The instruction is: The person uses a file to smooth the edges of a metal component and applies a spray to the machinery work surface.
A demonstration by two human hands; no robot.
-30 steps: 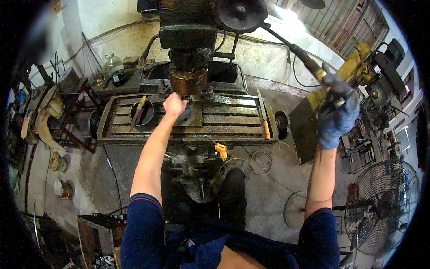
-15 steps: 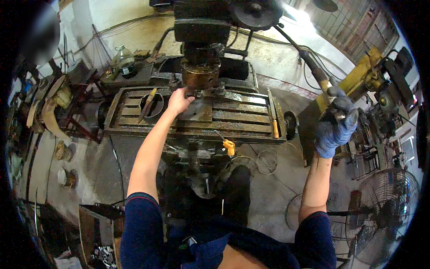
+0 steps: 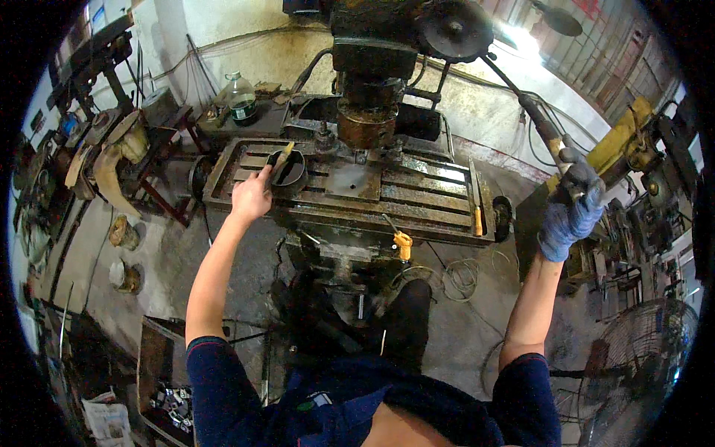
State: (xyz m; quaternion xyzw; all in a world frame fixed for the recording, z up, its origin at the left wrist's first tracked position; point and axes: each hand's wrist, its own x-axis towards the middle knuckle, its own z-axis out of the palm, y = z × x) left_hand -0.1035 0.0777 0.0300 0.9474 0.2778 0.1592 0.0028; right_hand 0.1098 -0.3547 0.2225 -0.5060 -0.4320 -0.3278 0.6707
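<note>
Here the bare left hand (image 3: 253, 195) is touching the near end of the brush (image 3: 286, 153), fingers bending over it, though whether they are really gripping it I cannot tell. The brush is leaning across the rim of a dark round pot (image 3: 299, 184), its yellow end pointing away from the person, and the pot is sitting toward the left side of the slotted table (image 3: 424, 196). Over on the other side, the gloved right hand (image 3: 572, 201) is clasping the end of the long lever (image 3: 532, 112), its fingers curling round it. Between the hands, a flat plate (image 3: 341, 179) is lying on the table below the machine's round spindle head (image 3: 365, 127). Farther right, a long, yellow-handled tool (image 3: 478, 220) is lying along the table's end, and a yellow air gun (image 3: 403, 246) is hanging at the front edge.
</note>
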